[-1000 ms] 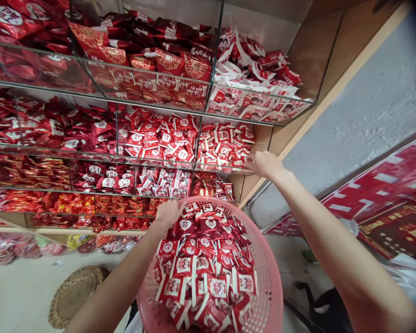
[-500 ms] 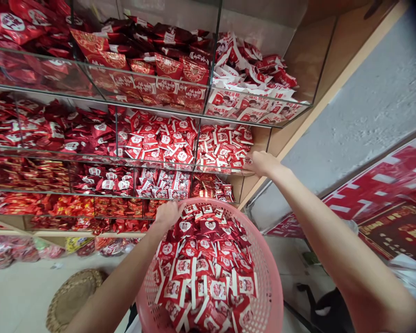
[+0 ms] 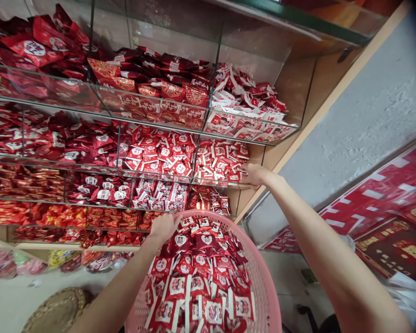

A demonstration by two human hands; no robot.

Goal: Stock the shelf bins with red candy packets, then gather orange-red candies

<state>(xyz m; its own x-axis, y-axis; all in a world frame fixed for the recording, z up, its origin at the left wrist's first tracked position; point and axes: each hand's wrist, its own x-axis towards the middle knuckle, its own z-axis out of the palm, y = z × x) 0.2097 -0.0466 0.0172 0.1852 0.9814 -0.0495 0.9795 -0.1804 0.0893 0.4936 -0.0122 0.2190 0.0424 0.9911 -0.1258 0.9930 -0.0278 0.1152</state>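
A pink perforated plastic basket [image 3: 263, 277] holds many small red-and-white wrapped candies [image 3: 213, 312]. My left hand [image 3: 163, 227] is closed over the basket's far left rim. My right hand [image 3: 255, 175] reaches to the right end of a shelf compartment of similar red-and-white packets [image 3: 222, 159]. Its fingers are curled at the compartment's front edge, beside the packets. Whatever lies within those fingers is hidden. Darker red packets with white heart labels [image 3: 206, 241] lie at the far side of the basket.
Glass-fronted shelves [image 3: 152, 120] with several compartments of red packets fill the area ahead. A grey wall [image 3: 360, 111] rises at the right, with red-and-white packaging [image 3: 370, 196] along it. A woven stool [image 3: 55, 312] stands on the floor at the lower left.
The view has tilted, so the shelves and basket sit lower in the picture. My left hand keeps its hold on the rim; my right hand stays at the same compartment.
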